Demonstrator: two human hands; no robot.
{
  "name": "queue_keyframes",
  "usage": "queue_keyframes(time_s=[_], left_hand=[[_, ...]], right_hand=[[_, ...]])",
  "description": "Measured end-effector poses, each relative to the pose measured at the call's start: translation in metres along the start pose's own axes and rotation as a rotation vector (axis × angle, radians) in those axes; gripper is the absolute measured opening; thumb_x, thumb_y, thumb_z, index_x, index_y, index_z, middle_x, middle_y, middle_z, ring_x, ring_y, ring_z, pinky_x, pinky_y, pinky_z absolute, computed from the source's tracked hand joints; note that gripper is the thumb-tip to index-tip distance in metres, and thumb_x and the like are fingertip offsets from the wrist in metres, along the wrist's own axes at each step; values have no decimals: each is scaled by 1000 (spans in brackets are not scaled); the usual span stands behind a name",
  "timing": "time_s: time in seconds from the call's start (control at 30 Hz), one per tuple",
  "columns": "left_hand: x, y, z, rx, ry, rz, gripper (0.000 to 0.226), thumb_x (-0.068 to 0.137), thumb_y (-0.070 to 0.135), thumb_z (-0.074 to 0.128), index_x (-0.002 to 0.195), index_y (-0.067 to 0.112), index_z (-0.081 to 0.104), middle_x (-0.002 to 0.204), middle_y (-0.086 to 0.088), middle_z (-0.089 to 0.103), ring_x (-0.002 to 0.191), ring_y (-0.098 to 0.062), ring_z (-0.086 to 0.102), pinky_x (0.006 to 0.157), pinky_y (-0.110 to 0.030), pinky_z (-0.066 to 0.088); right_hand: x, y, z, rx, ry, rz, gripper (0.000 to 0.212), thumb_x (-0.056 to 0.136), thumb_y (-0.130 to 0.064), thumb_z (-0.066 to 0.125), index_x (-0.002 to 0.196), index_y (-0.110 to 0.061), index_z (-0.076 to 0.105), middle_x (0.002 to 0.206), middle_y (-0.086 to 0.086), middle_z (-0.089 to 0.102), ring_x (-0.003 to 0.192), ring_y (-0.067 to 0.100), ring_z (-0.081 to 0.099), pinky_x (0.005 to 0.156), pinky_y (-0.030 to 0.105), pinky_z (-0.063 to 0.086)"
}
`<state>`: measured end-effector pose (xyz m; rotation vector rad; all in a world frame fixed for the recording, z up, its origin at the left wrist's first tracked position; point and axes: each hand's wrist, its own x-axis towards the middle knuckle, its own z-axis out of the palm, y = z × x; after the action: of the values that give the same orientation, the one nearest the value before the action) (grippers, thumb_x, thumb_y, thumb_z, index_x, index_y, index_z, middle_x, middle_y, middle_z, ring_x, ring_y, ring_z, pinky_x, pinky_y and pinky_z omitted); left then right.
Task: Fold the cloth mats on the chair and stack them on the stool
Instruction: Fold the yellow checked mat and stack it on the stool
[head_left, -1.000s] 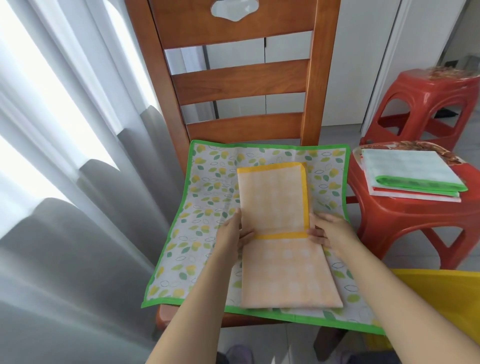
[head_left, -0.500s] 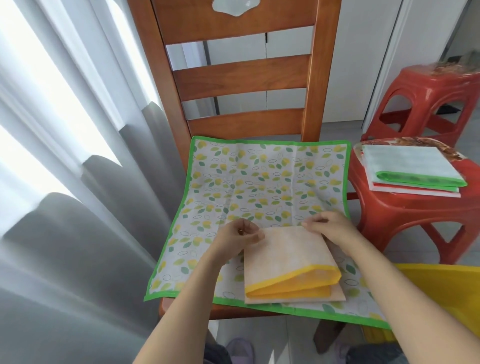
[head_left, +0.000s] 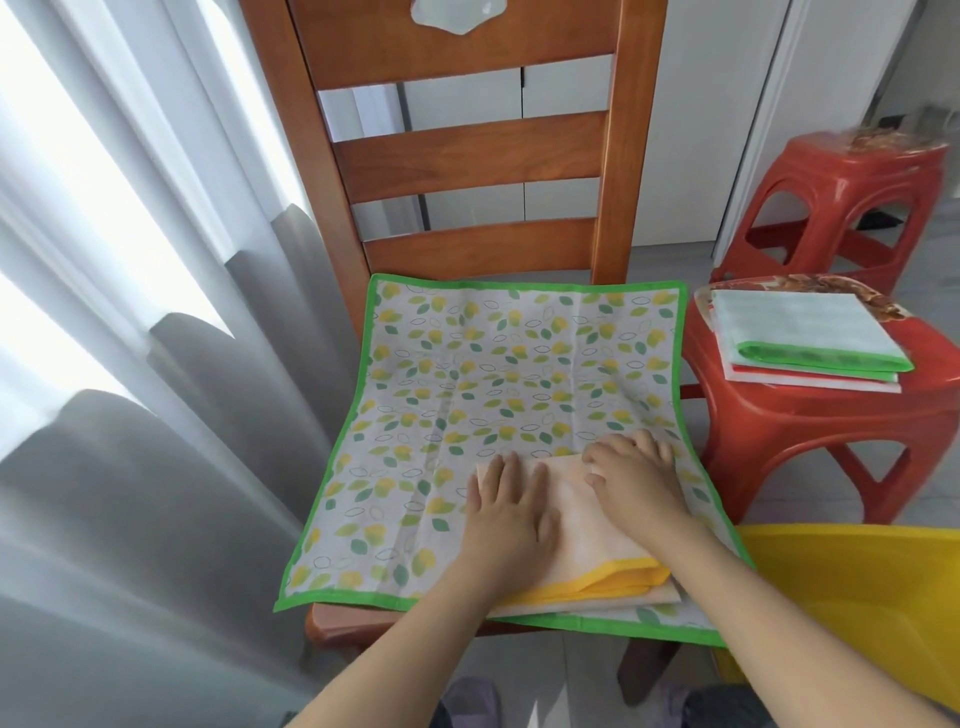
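Nearest the camera, both forearms reach in from 6 o'clock. The left hand (head_left: 506, 512) lies flat, fingers straight, pressing the left part of the folded orange mat (head_left: 589, 540). The right hand (head_left: 631, 475) rests on the mat's far right corner; its fingers look slightly bent, pressing rather than gripping, though whether any fingertip hooks the cloth edge cannot be told.

The orange mat sits at the near right of the seat, around 5 o'clock, folded into a small packet with its yellow-trimmed edges layered toward the camera. It lies on top of the leaf-print mat (head_left: 467, 395), green-bordered, which is spread fully open over the seat of the wooden chair (head_left: 467, 156) and shows old crease lines.

At 3 o'clock, just beside the chair, the red stool (head_left: 810, 431) carries a stack of folded mats (head_left: 805, 338), a green-edged one on top of a red-edged one. A second red stool (head_left: 852, 208) stands farther off at 2 o'clock.

Assessment: two mats appear done and stacked. The orange mat looks folded and is being flattened; its transfer to the stool remains. The leaf-print mat is wholly unfolded, so its folding and stacking are outstanding. Roughly past the midpoint.
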<state>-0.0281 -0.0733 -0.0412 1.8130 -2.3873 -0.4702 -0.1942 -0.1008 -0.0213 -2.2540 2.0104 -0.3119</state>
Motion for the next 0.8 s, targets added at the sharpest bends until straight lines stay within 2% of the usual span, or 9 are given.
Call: queue_keyframes(time_s=[0.1,0.2,0.33,0.47,0.57,0.63,0.67,0.73,0.8], left_hand=[[2,-2,12,30,31,-21,87,71,57,-12,152,27,-1,159,-8,-14,145,-24,-20,115,-44,-14],[2,-3,13,13,54,-17,83,72,53,-12,151,30,-3,159,-6,-15,140,-16,-28,113,-40,-18],[-1,-4,13,4,77,-8,81,74,52,-10,151,30,-1,159,-4,-14,141,-15,-26,113,-37,-19],[-1,-7,14,28,59,22,79,76,57,-8,151,30,-3,159,-4,-16,136,-12,-30,114,-37,-17],[-4,-11,8,49,1,32,66,91,56,5,151,31,-2,158,-4,-17,141,-15,-27,117,-37,-14],[-9,-11,3,6,16,-11,56,98,47,20,151,31,12,160,-6,-6,147,-24,-10,119,-38,0],[-13,-8,1,-20,93,-55,52,97,43,26,147,28,26,157,-11,10,145,-31,8,116,-41,13],[-21,-3,-5,-73,253,-197,46,91,38,36,128,15,48,133,-15,40,120,-37,40,99,-41,35],[-29,3,-11,-249,222,-348,46,88,36,48,126,10,45,122,-14,44,109,-31,46,93,-37,41]], right_hand=[[-19,-13,-1,-20,-31,-54,47,96,-42,25,133,-25,47,152,-6,28,141,19,15,105,31,0],[-43,-15,10,-11,-163,-94,90,69,-54,-16,150,-24,12,159,-7,0,143,8,-14,108,28,-18],[-54,5,21,-46,-160,-44,88,66,-55,-20,149,-28,-6,151,-15,-22,134,1,-27,98,22,-32],[-55,15,19,-40,-185,2,88,65,-55,-22,148,-29,-11,147,-16,-26,143,9,-19,112,30,-20],[-59,12,17,-48,-190,46,83,72,-58,-15,149,-28,-6,155,-11,-15,145,16,-7,116,34,-8],[-62,9,15,-84,-94,121,69,89,-57,9,150,-24,8,154,3,18,139,26,19,114,38,13],[-65,7,14,-76,-17,152,64,93,-52,23,149,-21,18,143,8,35,130,29,32,108,39,24],[-69,1,13,29,84,208,62,92,-46,41,145,-16,30,127,11,49,118,31,42,99,40,33],[-70,0,13,115,66,304,62,90,-46,50,141,-15,35,127,9,51,120,28,42,101,37,32]])
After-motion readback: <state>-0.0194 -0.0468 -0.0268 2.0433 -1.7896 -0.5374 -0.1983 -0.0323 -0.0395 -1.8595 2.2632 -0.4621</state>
